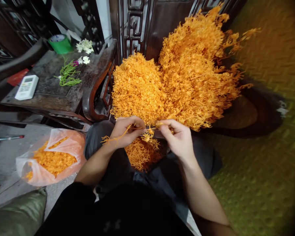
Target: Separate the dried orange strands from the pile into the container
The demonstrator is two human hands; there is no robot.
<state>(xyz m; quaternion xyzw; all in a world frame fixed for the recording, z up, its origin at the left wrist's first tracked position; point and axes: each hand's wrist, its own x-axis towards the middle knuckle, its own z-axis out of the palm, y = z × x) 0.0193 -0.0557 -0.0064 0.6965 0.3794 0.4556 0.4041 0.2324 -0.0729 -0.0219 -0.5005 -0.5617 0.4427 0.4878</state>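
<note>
Between my two hands, over my lap, runs a thin orange plastic flower stem (148, 133) with small curled petals. My left hand (127, 131) is closed on stems, and loose orange ends stick out past its wrist side. The fingers of my right hand (175, 136) pinch the other end of the piece. Just beyond the hands rise a dense heap of orange flowers (139, 87) and a taller, bushier orange heap (196, 72) to its right. Below, between my knees, lies a pile of orange stems (140, 154), partly hidden by my hands.
At left, a dark wooden chair (51, 100) bears green tape (60, 44), a white remote control (27, 87), green stems (68, 73) and white flowers (85, 46). On the floor sits a plastic bag (23, 167) of orange pieces. A green sack (19, 213) lies lower left.
</note>
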